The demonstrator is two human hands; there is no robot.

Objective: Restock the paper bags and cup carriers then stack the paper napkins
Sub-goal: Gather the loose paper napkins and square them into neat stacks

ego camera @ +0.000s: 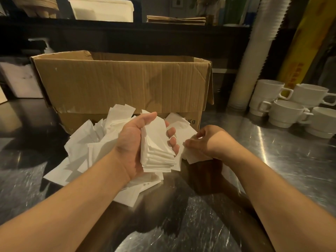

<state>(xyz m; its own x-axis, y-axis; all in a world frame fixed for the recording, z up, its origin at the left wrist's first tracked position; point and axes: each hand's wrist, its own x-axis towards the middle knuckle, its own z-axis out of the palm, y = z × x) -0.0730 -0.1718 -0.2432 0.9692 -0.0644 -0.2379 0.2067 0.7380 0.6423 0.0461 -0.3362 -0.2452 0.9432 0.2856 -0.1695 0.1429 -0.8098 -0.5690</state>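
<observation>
- A cardboard box (120,88) stands at the far side of my steel counter (272,170); white cups (285,110) cluster far right beside a tall sleeve of cups (254,57).
- Loose napkins (81,150) sprawl between me and the box, spreading left.
- My left hand (134,142), palm up, curls thumb and fingers around a napkin stack (156,151), held above the pile.
- My right hand (209,140) is just right of it, knuckles toward me, fingertips (189,142) pinching a napkin (192,155) lying at the pile's right edge.
- Both forearms reach in from the near edge.
</observation>
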